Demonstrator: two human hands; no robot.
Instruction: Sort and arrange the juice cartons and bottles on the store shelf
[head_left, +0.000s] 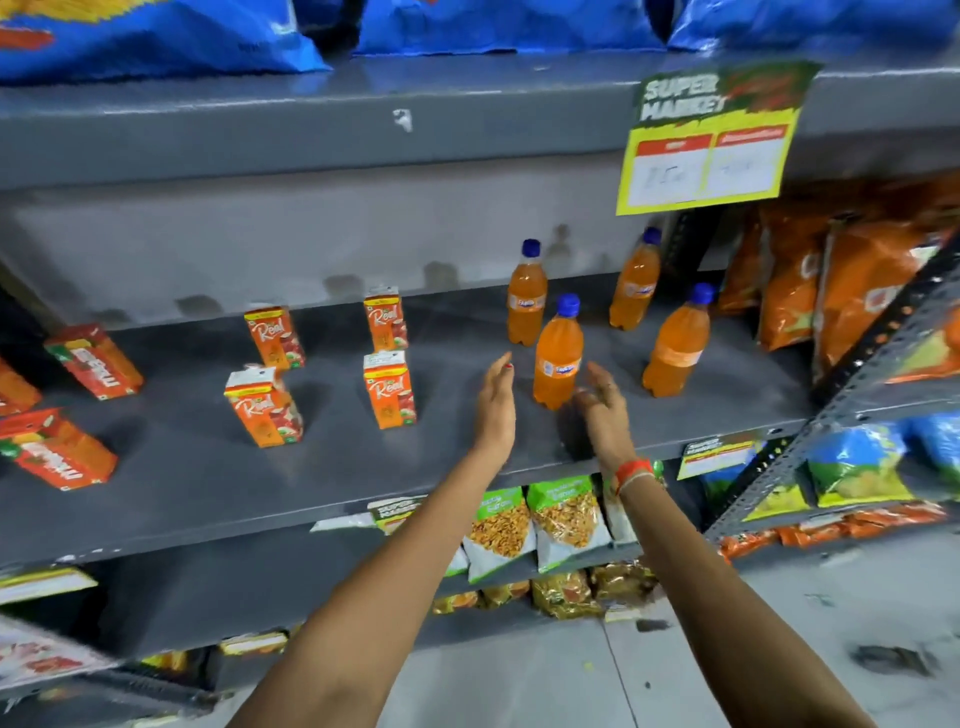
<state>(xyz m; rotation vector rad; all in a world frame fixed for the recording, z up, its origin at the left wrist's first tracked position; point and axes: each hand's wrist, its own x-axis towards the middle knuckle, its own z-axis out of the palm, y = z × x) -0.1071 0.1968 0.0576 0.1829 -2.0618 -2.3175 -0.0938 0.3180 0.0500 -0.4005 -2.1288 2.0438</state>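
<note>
Orange cartons: far left of the shelf, three lie tipped over, a fourth only peeks in at the edge
upright cartons: four, in a loose two-by-two left of the hands
left hand: fingers open, holding nothing, just left of the front bottle
front bottle: upright, sits between both palms, a bit closer to the right one
right hand: fingers spread, empty, near the bottle's base
bottles total: four, all standing, blue caps
</note>
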